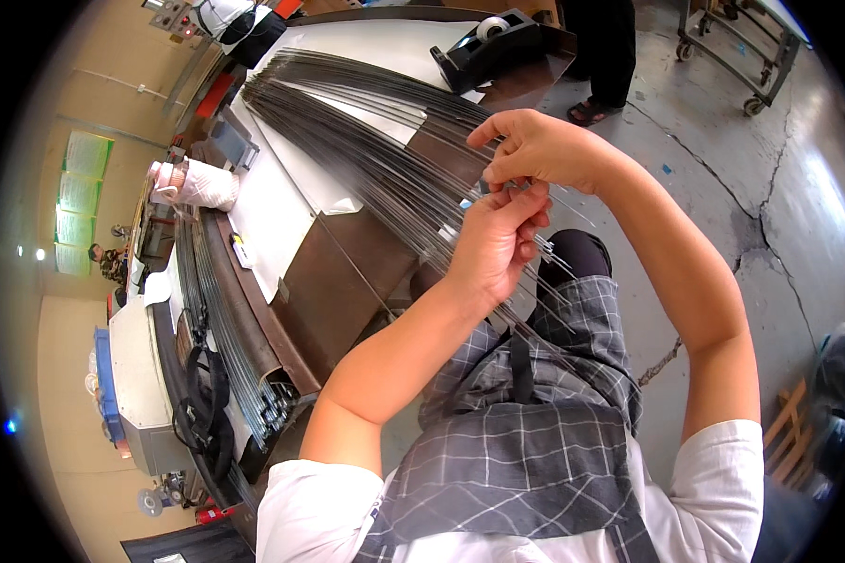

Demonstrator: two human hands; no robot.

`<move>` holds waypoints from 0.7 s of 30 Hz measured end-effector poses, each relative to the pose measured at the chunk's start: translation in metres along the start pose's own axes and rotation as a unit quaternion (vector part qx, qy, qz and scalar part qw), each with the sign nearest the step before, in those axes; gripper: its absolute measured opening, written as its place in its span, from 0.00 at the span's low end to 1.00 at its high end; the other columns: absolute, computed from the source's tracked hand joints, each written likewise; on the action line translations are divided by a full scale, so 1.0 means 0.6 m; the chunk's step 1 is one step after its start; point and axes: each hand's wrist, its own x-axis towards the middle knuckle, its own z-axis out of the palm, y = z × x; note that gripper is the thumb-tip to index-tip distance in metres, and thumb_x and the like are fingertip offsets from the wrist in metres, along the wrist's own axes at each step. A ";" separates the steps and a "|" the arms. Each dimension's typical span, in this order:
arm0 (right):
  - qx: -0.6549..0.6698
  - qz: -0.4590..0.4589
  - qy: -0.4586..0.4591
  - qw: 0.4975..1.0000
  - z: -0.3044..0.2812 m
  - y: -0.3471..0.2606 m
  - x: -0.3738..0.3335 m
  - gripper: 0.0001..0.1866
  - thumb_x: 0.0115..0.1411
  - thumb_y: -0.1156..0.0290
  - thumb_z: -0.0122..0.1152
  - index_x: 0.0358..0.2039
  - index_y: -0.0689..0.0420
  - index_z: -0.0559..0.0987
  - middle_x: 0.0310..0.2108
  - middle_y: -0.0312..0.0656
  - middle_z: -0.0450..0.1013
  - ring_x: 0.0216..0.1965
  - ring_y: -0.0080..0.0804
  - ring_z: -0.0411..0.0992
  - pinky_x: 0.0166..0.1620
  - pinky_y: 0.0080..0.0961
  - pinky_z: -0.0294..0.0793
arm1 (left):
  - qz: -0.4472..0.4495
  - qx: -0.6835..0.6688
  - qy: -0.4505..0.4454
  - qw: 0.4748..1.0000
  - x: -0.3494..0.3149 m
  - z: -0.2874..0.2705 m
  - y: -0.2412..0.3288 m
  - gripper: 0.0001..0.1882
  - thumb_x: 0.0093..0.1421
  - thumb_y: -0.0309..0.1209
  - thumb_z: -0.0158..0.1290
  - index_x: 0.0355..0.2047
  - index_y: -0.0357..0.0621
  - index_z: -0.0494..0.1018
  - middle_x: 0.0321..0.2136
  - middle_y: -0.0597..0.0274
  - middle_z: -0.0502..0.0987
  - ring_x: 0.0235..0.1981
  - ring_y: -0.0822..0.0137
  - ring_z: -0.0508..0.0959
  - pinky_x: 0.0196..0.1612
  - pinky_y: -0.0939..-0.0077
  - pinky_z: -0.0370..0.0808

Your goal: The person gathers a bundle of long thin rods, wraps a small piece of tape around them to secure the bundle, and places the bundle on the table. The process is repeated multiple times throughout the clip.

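Observation:
Long thin metal rods (347, 141) lie fanned across the table, their near ends sticking out past its edge over my lap. Above those ends my two hands meet. My left hand (499, 239) is closed, fingers curled and thumb on top. My right hand (545, 155) touches it, thumb and fingertips pinched together, index finger bent. Whatever sits between the fingertips is too small and covered to make out. Close by the left hand, a small light-blue piece (467, 204) shows among the rods.
A black tape dispenser (488, 47) stands at the table's far right corner. To the left are a pink-lidded jar (192, 183), a bundle of metal tubes (263, 403) and a black strap (202, 403). Another person's leg (610, 56) and a wheeled cart (737, 47) are beyond.

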 end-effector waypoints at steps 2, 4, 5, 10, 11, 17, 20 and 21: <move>-0.048 0.017 0.007 0.999 -0.008 -0.011 0.002 0.23 0.45 0.75 0.58 0.44 0.68 0.70 0.22 0.41 0.73 0.23 0.22 0.69 0.26 0.19 0.68 | -0.006 0.002 0.004 1.000 0.011 0.003 -0.002 0.09 0.56 0.38 0.55 0.27 0.48 0.71 0.24 0.73 0.71 0.23 0.85 0.67 0.18 0.91 0.59; -0.121 0.022 0.019 0.992 -0.019 -0.013 0.005 0.19 0.43 0.76 0.58 0.39 0.66 0.72 0.21 0.42 0.73 0.24 0.25 0.70 0.26 0.21 0.69 | -0.060 0.030 -0.011 0.998 0.012 0.012 0.016 0.10 0.56 0.39 0.55 0.27 0.47 0.72 0.23 0.72 0.72 0.20 0.84 0.67 0.16 0.91 0.58; -0.169 0.019 0.029 0.985 -0.028 -0.009 0.006 0.16 0.42 0.76 0.59 0.35 0.65 0.73 0.21 0.43 0.73 0.24 0.28 0.71 0.27 0.23 0.69 | -0.088 0.044 -0.021 0.995 0.013 0.014 0.025 0.11 0.56 0.39 0.55 0.27 0.46 0.72 0.22 0.71 0.72 0.19 0.84 0.66 0.15 0.91 0.58; -0.446 -0.080 0.130 0.882 -0.006 0.046 -0.003 0.05 0.40 0.76 0.57 0.22 0.61 0.74 0.25 0.50 0.73 0.32 0.47 0.72 0.34 0.38 0.71 | 0.045 0.256 -0.046 0.965 0.017 -0.034 0.111 0.10 0.59 0.34 0.51 0.29 0.41 0.74 0.19 0.68 0.74 0.13 0.85 0.66 0.12 0.93 0.59; -0.464 -0.030 0.102 0.879 0.006 0.037 -0.007 0.05 0.43 0.76 0.55 0.23 0.61 0.74 0.26 0.49 0.73 0.33 0.46 0.73 0.36 0.37 0.71 | 0.093 0.298 -0.036 0.949 0.030 -0.046 0.135 0.08 0.58 0.33 0.51 0.30 0.41 0.75 0.19 0.69 0.74 0.14 0.86 0.66 0.13 0.95 0.60; -0.510 -0.065 0.164 0.842 0.023 0.033 -0.002 0.05 0.42 0.77 0.57 0.23 0.59 0.78 0.29 0.48 0.73 0.35 0.43 0.73 0.35 0.33 0.74 | 0.236 0.568 0.065 0.786 0.166 -0.097 0.275 0.13 0.57 0.37 0.50 0.38 0.44 0.76 0.29 0.71 0.75 0.29 0.81 0.70 0.27 0.86 0.67; -0.498 -0.099 0.233 0.829 0.007 0.022 0.027 0.07 0.45 0.75 0.55 0.27 0.61 0.77 0.31 0.48 0.72 0.39 0.43 0.71 0.38 0.33 0.72 | 0.251 0.651 0.011 0.716 0.234 -0.105 0.317 0.13 0.57 0.38 0.50 0.40 0.49 0.76 0.33 0.67 0.76 0.36 0.78 0.71 0.37 0.80 0.67; -0.491 -0.125 0.276 0.817 -0.005 0.020 0.048 0.08 0.46 0.74 0.54 0.28 0.61 0.76 0.32 0.47 0.72 0.41 0.43 0.70 0.39 0.33 0.72 | 0.239 0.662 -0.026 0.710 0.252 -0.108 0.330 0.13 0.57 0.38 0.51 0.40 0.50 0.76 0.35 0.67 0.76 0.38 0.77 0.71 0.39 0.79 0.67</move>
